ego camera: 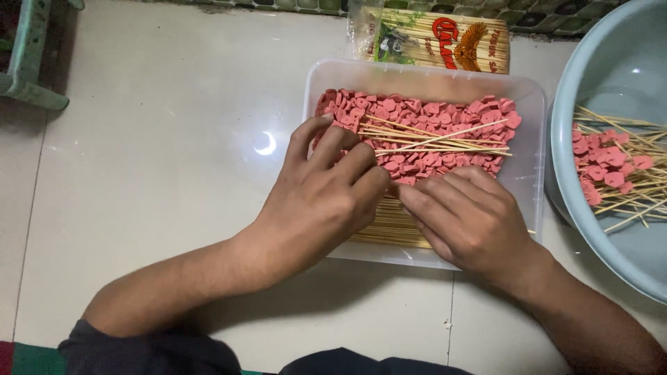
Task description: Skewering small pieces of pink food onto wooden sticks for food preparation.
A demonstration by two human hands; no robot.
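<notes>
A clear plastic tray on the floor holds many small pink heart-shaped pieces and a bunch of thin bamboo skewers. More skewers lie along the tray's near side. My left hand rests palm down over the tray's left part, fingers spread onto the pink pieces. My right hand sits beside it, fingertips pinched toward the left hand. What the fingertips hold is hidden.
A large pale blue basin at the right holds finished skewers with pink pieces. A printed packet of skewers lies behind the tray. A green stool leg stands at the far left on the white tiles.
</notes>
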